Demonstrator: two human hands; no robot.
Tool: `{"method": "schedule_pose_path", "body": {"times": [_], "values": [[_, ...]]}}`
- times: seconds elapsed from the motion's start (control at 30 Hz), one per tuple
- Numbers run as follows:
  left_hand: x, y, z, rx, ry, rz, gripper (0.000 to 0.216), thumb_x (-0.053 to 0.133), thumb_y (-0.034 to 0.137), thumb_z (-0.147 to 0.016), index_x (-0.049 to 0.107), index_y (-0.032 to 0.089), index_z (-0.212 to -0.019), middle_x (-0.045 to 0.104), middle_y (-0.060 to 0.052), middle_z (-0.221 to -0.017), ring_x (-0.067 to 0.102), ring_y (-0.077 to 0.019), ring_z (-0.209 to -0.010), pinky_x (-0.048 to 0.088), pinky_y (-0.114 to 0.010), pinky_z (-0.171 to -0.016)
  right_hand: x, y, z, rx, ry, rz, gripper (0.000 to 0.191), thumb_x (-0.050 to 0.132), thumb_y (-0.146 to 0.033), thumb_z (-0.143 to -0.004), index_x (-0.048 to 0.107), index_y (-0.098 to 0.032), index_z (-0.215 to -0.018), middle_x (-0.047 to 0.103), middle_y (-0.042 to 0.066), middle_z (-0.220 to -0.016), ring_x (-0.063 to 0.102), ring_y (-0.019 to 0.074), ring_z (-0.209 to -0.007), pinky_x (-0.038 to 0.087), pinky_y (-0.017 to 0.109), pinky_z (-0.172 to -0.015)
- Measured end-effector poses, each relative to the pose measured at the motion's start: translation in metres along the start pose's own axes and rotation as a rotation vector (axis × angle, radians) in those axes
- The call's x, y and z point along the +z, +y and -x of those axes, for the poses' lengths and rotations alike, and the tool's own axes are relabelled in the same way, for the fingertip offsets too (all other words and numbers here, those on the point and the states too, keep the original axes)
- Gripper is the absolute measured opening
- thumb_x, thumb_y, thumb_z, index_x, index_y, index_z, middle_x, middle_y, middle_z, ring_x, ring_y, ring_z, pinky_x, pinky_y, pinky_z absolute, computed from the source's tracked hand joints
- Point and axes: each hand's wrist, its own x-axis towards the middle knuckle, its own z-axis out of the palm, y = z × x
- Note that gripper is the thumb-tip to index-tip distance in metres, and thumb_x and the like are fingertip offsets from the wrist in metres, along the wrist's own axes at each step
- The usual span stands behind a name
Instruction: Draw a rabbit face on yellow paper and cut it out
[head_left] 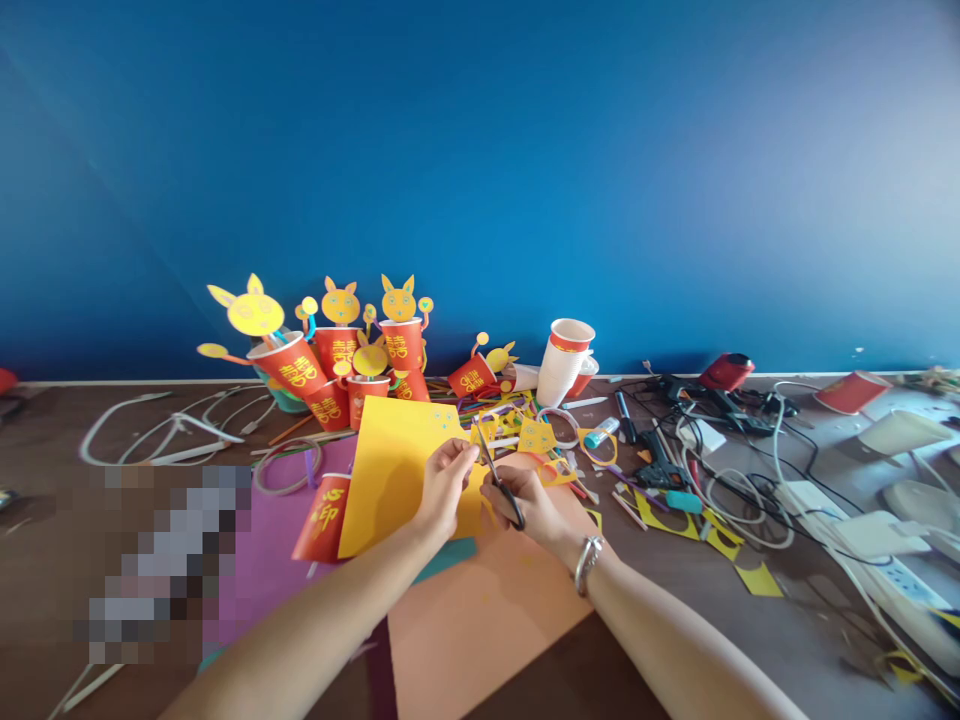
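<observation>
My right hand (529,500) grips a pair of scissors (512,505) with dark handles, the blades pointing up and away. Just left of the blades, my left hand (446,485) is closed in a pinch. Whatever lies between its fingertips is too small to make out against the yellow behind. Beneath and beyond my hands is a large yellow sheet (390,470) with small blue marks near its top edge. A peach-coloured sheet (480,620) lies nearer to me, under my right hand and forearm. Yellow cut-out scraps (536,437) are scattered just past the scissors.
Red paper cups with yellow animal heads (300,372) stand at the back left. A red cup (328,515) lies beside a purple sheet (262,550). White stacked cups (564,360) stand behind the scraps. To the right are a glue gun (661,465), tangled cables and a power strip (862,560).
</observation>
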Motion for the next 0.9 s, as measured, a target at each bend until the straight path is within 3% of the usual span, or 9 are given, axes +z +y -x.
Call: {"method": "schedule_pose_path", "body": {"times": [0.9], "values": [[-0.0015, -0.0016, -0.0004, 0.025, 0.001, 0.021, 0.029, 0.066, 0.036, -0.071, 0.043, 0.019, -0.062, 0.034, 0.009, -0.051, 0.027, -0.0054, -0.046, 0.023, -0.018, -0.045, 0.0010, 0.0001, 0.0009, -0.018, 0.011, 0.023, 0.024, 0.059, -0.033, -0.082, 0.049, -0.019, -0.066, 0.040, -0.007, -0.047, 0.037, 0.0070, -0.041, 0.029, 0.021, -0.043]]}}
